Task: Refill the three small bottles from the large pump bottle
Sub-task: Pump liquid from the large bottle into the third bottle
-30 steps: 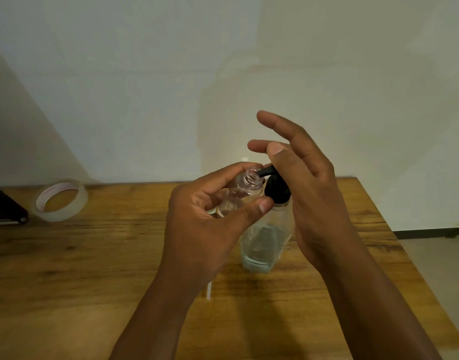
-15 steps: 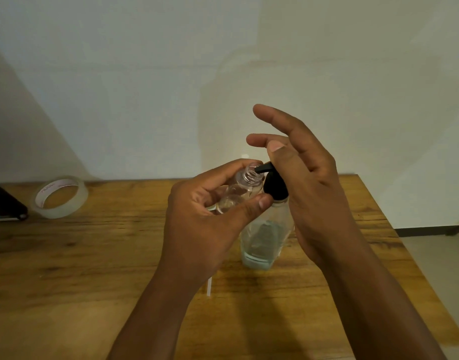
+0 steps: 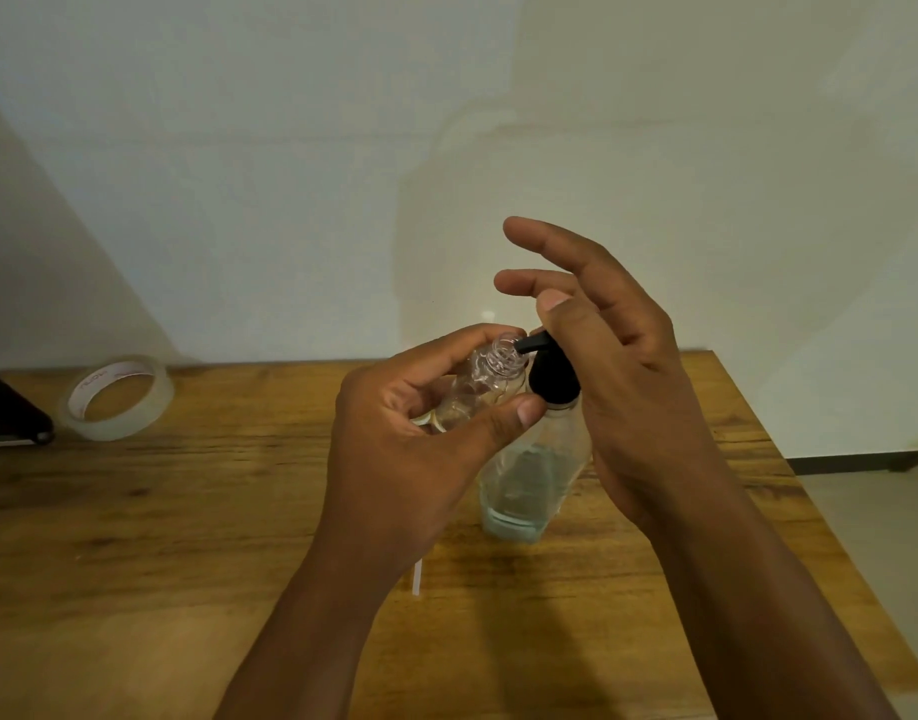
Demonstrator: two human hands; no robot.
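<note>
— Pale wall behind, wooden desk (image 3: 134, 537) below. What are the fingers doing?

— On the left hand (image 3: 410, 449) the thumb and curled fingers pinch 1 small bottle (image 3: 490, 379), clear and uncapped, tilted, its threaded mouth right at the black nozzle of the pump. The right hand (image 3: 628, 387) sits over the black pump head (image 3: 553, 379): the thumb lies on top of it, while 2 fingers are spread and lifted free above.

— And the large pump bottle (image 3: 529, 485)?

— It stands on the desk between the hands, toward the far right corner, clear, with a little liquid at the bottom. Whether anything flows from the nozzle, I cannot tell.

— Any writing?

— A roll of clear tape (image 3: 116, 397) lies flat near the far edge on the left; its white core carries reddish print, too small to read. I see no label on either bottle.

— Room to move?

— Plenty of bare wood on the near half and the left. A dark flat object (image 3: 7, 413) sits at the far left edge, just beside the tape. A thin white strip (image 3: 417, 576) lies under the left wrist. The desk's right edge runs close to the right forearm, with floor beyond.
</note>
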